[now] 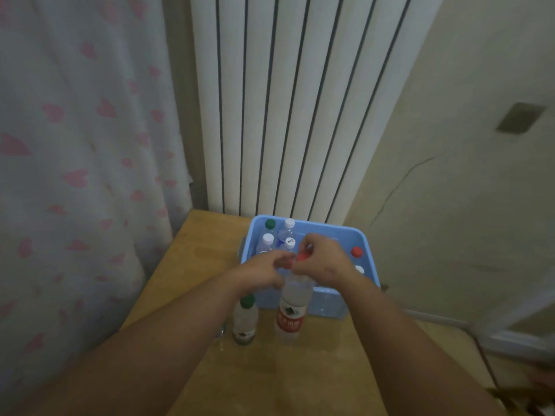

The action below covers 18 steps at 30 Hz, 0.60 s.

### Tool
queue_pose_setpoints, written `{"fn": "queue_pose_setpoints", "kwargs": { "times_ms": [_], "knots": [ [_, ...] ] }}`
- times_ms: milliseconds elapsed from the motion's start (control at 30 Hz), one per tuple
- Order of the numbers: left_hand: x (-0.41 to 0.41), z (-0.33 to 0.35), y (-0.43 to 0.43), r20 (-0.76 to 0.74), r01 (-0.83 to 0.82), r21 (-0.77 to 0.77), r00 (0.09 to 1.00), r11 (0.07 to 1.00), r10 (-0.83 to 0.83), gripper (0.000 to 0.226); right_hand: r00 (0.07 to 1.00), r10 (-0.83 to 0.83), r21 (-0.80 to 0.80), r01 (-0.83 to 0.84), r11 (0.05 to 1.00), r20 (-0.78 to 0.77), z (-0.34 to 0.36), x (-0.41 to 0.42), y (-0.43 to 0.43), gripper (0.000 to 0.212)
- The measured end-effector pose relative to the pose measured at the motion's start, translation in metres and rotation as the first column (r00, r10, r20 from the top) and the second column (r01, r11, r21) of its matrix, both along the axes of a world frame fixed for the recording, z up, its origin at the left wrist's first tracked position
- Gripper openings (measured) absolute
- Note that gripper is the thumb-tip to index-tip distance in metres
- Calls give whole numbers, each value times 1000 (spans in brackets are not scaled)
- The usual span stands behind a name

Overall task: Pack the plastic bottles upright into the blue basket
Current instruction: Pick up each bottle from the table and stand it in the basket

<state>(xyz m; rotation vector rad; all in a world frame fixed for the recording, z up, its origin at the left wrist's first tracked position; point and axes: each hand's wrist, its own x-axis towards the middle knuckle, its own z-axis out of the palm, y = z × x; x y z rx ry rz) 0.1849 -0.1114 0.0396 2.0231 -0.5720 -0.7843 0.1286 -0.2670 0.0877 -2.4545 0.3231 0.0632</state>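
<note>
The blue basket (365, 241) stands at the table's far edge and holds several upright bottles with white, green and red caps. In front of it a tall clear bottle with a red label (292, 310) stands upright. My left hand (264, 270) grips its neck from the left. My right hand (322, 261) pinches its red cap (301, 257) from the right. A shorter bottle with a green cap (245, 321) stands on the table just left of the tall one, under my left forearm.
The wooden table (270, 370) fills the lower middle. A white ribbed radiator (285, 100) rises behind the basket. A curtain with pink hearts (75, 175) hangs at the left. A beige wall is at the right.
</note>
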Motion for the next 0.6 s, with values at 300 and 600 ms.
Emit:
{"fn": "queue_pose_setpoints", "kwargs": {
  "times_ms": [300,600],
  "knots": [
    [-6,32,-16,35,-110,-174,992,979,118,46,961,-87,177,40,983,264,47,-6,-2,33],
    [-6,41,-2,36,-168,-196,983,966,178,51,960,-70,130,35,991,273,53,-4,14,38]
  ]
}}
